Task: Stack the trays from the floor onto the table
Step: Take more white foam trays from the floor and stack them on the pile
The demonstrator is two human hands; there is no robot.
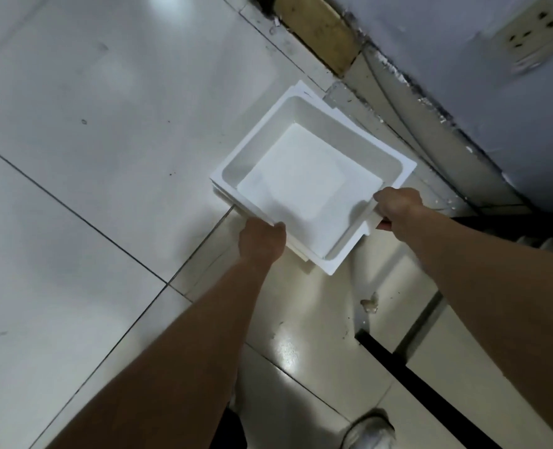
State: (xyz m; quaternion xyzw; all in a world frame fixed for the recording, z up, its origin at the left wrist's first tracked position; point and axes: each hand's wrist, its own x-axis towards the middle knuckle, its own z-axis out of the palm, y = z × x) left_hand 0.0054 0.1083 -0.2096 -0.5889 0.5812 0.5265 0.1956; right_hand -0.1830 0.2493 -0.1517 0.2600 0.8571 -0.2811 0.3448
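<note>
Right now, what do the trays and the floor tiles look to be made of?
Trays: probably moulded plastic, possibly foam. Matte white, with thin flanged rims, rounded corners and no sharp glare. Floor tiles: apparently glazed ceramic. Glossy and pale, they mirror the ceiling lights, with dark grout lines between them.

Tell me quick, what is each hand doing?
Left hand: closed, gripping the rim of the white trays.
Right hand: closed, gripping the same trays' rim.
</note>
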